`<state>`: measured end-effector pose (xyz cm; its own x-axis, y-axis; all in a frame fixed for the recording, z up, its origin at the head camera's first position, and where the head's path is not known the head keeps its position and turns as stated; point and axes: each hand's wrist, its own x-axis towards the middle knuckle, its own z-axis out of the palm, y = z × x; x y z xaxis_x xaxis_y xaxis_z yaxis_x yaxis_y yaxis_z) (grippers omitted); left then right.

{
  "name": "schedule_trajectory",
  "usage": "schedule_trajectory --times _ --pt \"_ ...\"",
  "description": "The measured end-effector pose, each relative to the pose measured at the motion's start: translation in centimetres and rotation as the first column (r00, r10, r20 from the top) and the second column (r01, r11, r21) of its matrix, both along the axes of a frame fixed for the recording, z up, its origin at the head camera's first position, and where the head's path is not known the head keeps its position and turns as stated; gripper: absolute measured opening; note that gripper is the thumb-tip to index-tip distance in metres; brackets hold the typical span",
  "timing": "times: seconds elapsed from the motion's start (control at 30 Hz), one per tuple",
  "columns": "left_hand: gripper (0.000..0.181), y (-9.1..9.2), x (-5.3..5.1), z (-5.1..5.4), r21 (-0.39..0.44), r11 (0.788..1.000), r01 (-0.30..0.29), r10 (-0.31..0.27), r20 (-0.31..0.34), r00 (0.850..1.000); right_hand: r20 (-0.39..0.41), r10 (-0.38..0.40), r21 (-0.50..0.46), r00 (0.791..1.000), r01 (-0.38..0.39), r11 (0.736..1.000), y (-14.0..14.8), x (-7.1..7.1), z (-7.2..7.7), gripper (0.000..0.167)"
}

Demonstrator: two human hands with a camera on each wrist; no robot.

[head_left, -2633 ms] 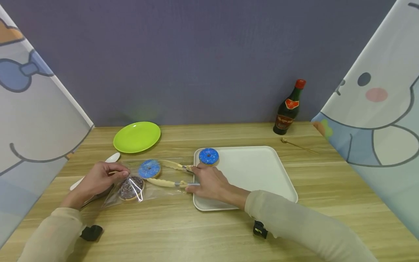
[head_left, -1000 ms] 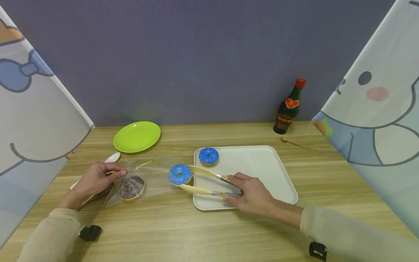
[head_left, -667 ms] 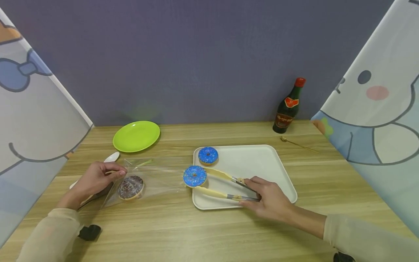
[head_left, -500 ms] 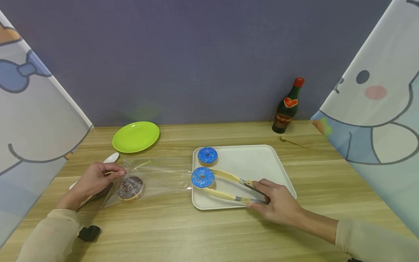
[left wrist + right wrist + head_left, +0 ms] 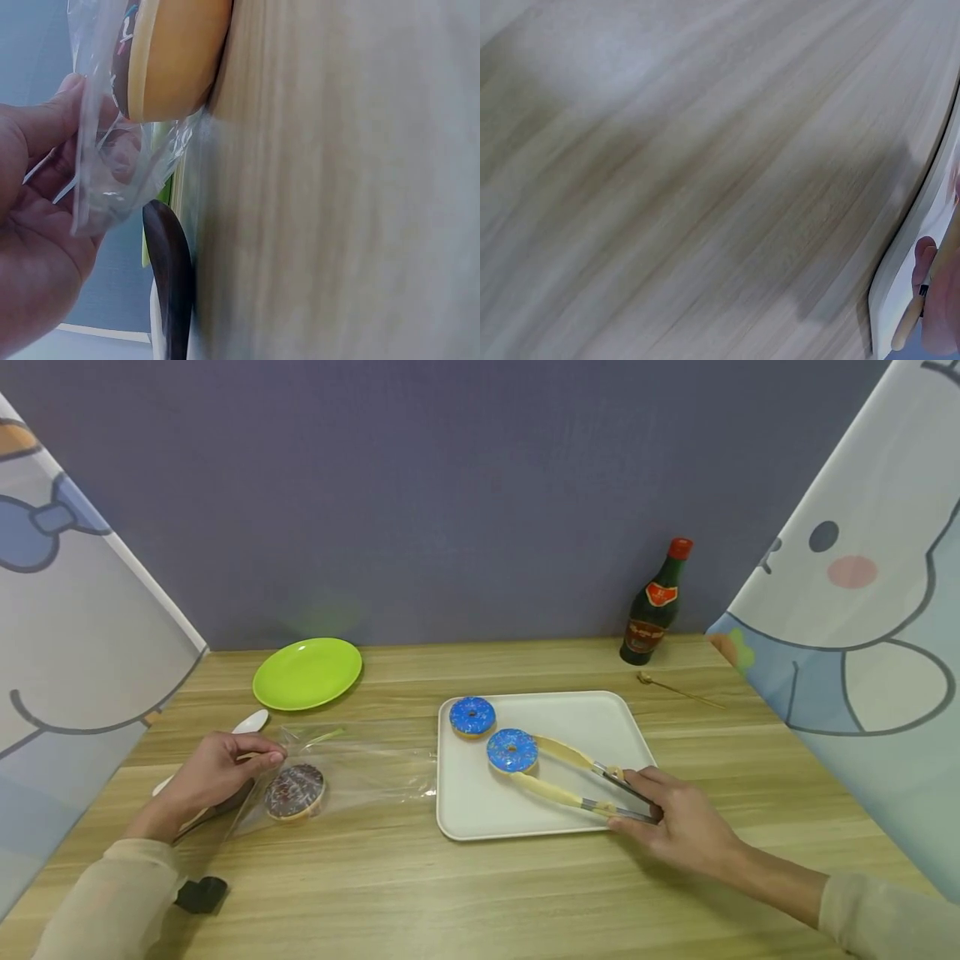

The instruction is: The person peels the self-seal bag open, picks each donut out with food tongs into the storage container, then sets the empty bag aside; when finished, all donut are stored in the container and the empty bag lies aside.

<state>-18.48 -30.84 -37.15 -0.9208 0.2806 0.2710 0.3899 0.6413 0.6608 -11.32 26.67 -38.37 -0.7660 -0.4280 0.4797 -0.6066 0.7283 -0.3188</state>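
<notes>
Over the tray: blue donut between the tips of the tongs, ahead and left of the right hand; whether it touches the tray cannot be told.
Right hand: thumb and fingers grip the tongs.
Left hand: pinches the plastic bag, chocolate donut just beside the fingertips.
Tray rim: bag end just beside its left side; second donut near the far-left corner.
Room: tray surface extends right of the tongs' tips, wooden table along the near side.
</notes>
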Motion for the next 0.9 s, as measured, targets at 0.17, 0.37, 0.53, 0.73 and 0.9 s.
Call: schedule_trajectory --times 0.17,0.37,0.53,0.73,0.9 --pt "0.005 0.0 0.1 0.0 0.014 1.0 0.008 -0.008 0.007 1.0 -0.032 -0.02 0.014 0.999 0.02 1.0 0.6 -0.7 0.1 0.057" --pt "0.006 -0.1 0.0 -0.1 0.021 1.0 0.005 -0.006 0.018 1.0 -0.059 -0.041 0.014 0.997 0.042 0.999 1.3 -1.9 -0.1 0.056" --pt "0.005 -0.1 -0.2 -0.1 0.029 0.999 0.017 -0.017 0.008 1.0 -0.083 -0.071 0.031 0.994 0.074 0.997 1.6 -2.8 -0.2 0.057" --pt "0.005 0.0 -0.2 -0.1 0.027 0.999 0.021 -0.021 -0.001 1.0 -0.096 -0.115 0.082 0.989 0.123 0.989 1.6 -3.6 -0.3 0.058" --pt "0.006 0.1 -0.2 -0.1 0.02 1.0 0.014 -0.014 0.006 1.0 -0.118 -0.116 0.093 0.986 0.128 0.987 1.5 -4.3 -0.5 0.057"
